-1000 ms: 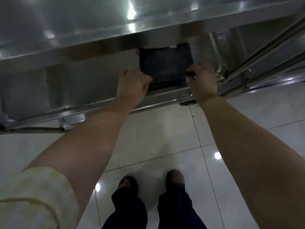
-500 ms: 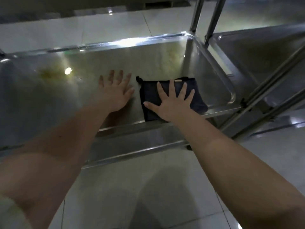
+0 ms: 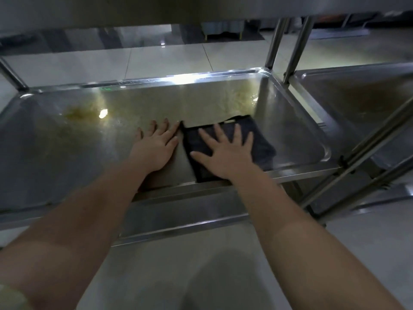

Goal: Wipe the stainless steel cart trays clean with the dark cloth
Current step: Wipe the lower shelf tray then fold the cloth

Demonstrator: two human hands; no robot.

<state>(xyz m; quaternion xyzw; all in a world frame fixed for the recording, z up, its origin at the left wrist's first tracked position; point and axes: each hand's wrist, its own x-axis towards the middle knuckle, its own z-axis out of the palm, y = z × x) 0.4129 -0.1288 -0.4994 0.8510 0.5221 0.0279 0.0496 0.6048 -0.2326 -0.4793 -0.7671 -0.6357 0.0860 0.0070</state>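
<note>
A folded dark cloth [image 3: 260, 139] lies flat in the right half of a shallow stainless steel cart tray [image 3: 297, 121]. My right hand [image 3: 225, 153] presses on the cloth with fingers spread and straight. My left hand [image 3: 156, 145] rests flat on the bare tray floor just left of the cloth, fingers straight. Yellowish smears mark the tray at the back right [image 3: 241, 97] and at the left [image 3: 76, 113].
An upper shelf [image 3: 156, 10] overhangs the tray at the top of the view. Upright posts [image 3: 273, 43] stand at the tray's back right corner. A second steel tray [image 3: 362, 97] with slanted bars [image 3: 377, 139] lies to the right. Tiled floor lies around.
One second ago both hands held the cloth at the tray's edge below the upper shelf. Now the cloth lies flat in the tray, right hand pressing it, left hand flat beside it.
</note>
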